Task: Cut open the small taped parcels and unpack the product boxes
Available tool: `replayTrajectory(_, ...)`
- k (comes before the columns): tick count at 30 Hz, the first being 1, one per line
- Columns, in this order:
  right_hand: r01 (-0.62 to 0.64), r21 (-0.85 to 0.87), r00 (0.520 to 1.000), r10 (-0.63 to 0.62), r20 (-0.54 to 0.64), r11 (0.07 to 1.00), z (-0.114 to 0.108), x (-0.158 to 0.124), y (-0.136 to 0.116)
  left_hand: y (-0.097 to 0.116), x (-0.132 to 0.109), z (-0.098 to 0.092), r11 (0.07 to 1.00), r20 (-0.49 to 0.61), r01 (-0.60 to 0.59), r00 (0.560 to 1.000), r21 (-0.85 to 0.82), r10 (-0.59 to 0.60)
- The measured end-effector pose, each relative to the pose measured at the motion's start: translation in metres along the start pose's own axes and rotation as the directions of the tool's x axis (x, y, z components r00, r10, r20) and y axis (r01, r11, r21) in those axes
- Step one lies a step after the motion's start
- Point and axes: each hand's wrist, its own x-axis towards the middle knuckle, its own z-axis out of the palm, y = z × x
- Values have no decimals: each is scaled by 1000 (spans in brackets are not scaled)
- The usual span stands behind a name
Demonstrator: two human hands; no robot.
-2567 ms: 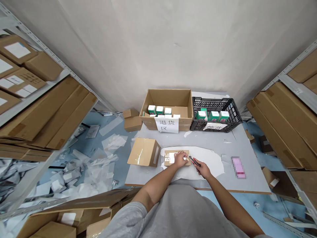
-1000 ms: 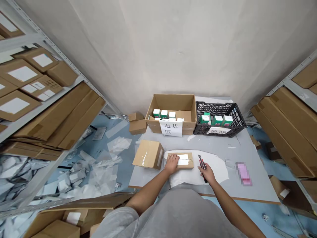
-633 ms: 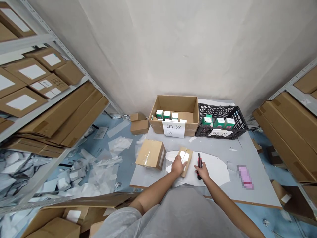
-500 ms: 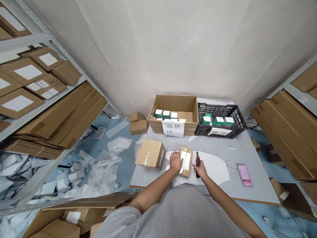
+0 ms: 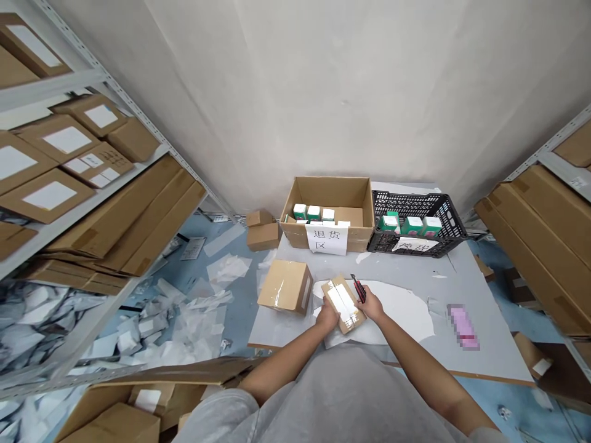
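A small taped cardboard box (image 5: 342,303) with a white label is tilted at an angle over the white sheet (image 5: 401,311) on the table. My left hand (image 5: 327,317) grips its left side, the fingers partly hidden beneath it. In my right hand (image 5: 372,304) is a red and black utility knife (image 5: 359,288), its tip pointing up and away from me. That hand is close against the box's right edge; whether it also touches the box I cannot tell. Left of my hands stands a larger closed cardboard box (image 5: 285,286).
At the table's back stand an open carton (image 5: 339,235) and a black plastic crate (image 5: 418,245), both with green-and-white boxes inside. A pink blurred item (image 5: 463,326) lies at the right. Shelves of cardboard flank both sides; paper scraps (image 5: 184,332) litter the floor at left.
The small box has been turned and tilted, with my left hand shifting from its top to its lower left side. My right hand has brought the utility knife left, against the box.
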Motion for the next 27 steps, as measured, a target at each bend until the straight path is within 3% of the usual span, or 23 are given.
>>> replayTrajectory(2,4,-46,1000,-5,-29,999,-6,-2,-4,5,3,-11,964,-136,-73,985,257,110)
replayTrajectory(3,-15,-63,999,11,-52,998,-7,-5,-3,9,7,-19,916,-143,-149,966,374,215)
replayTrajectory(4,-36,-72,997,31,-71,997,-7,-10,-1,13,12,-27,845,-91,-272,933,460,349)
replayTrajectory(6,-75,-72,994,68,-90,995,-2,-23,7,20,26,-42,672,116,-520,828,528,549)
replayTrajectory(9,-120,-32,989,116,-95,992,9,-43,24,25,48,-55,525,316,-693,706,495,633)
replayTrajectory(11,-156,12,982,157,-102,988,16,-52,35,25,57,-57,501,338,-717,682,485,649)
replayTrajectory(13,-189,48,975,193,-106,981,20,-57,43,26,59,-55,517,303,-692,702,504,644)
replayTrajectory(17,-227,123,965,240,-107,966,24,-53,49,25,49,-42,668,124,-478,854,570,505)
replayTrajectory(19,-226,186,965,245,-88,956,25,-48,49,25,42,-33,731,42,-360,909,580,414)
replayTrajectory(22,-218,277,967,246,-71,936,28,-39,48,24,34,-21,752,15,-305,931,585,366)
replayTrajectory(27,-245,367,961,274,-27,897,28,-25,45,27,33,-13,750,35,-337,922,569,387)
